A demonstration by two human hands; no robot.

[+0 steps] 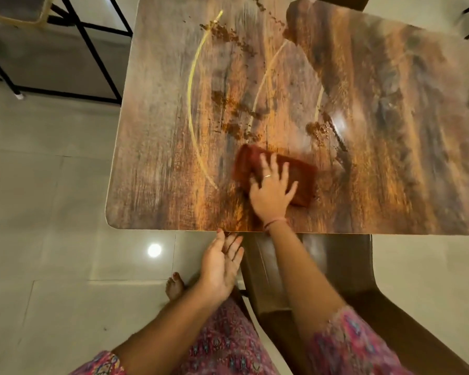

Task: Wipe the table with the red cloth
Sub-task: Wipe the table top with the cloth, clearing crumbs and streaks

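Mid-wipe: right hand (271, 196) presses red cloth (274, 171) flat with spread fingers near the surface's (157, 147) front edge, left hand (222, 266) held open and cupped just below that edge, brown crumbs (228, 33) still scattered farther back, so most wiping remains

One table (157, 158). One red cloth (298, 171), toward 6 o'clock. Two hands: right hand (271, 196), left hand (220, 269). One brown chair (336, 266). One black metal frame (87, 44), 10 o'clock.
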